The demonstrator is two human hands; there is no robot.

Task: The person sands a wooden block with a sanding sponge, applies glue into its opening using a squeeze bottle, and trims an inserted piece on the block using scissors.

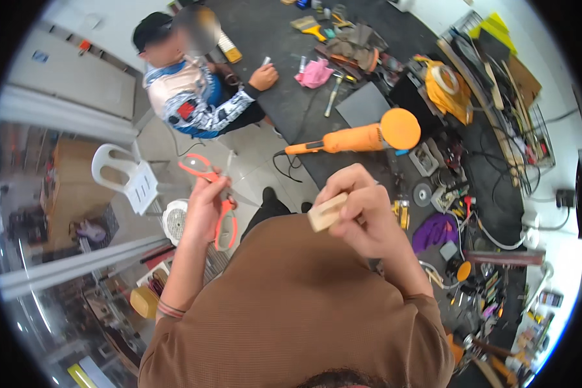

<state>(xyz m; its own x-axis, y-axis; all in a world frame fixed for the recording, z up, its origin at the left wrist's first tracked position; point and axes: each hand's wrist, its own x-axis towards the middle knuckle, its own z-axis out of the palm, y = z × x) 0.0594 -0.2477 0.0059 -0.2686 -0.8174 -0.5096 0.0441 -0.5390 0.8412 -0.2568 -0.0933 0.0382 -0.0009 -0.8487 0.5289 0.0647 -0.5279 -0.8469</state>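
Observation:
On the left, my left hand (pixel 205 205) is closed around a pair of scissors with orange handles (pixel 227 207). One handle loop sticks out above my fingers and the other hangs below them; my hand covers part of the middle. A small pale beige block (pixel 322 218), possibly wood, is pinched between the thumb and fingers of my right hand (pixel 365 210). It is held in front of my chest, well apart from the scissors.
An orange power tool with a round disc head (pixel 355 138) lies along the edge of the dark workbench (pixel 291 116). Beyond are a hammer (pixel 334 94) and a pink cloth (pixel 314 74). A co-worker (pixel 197 103) sits far left, near a white chair (pixel 130 180).

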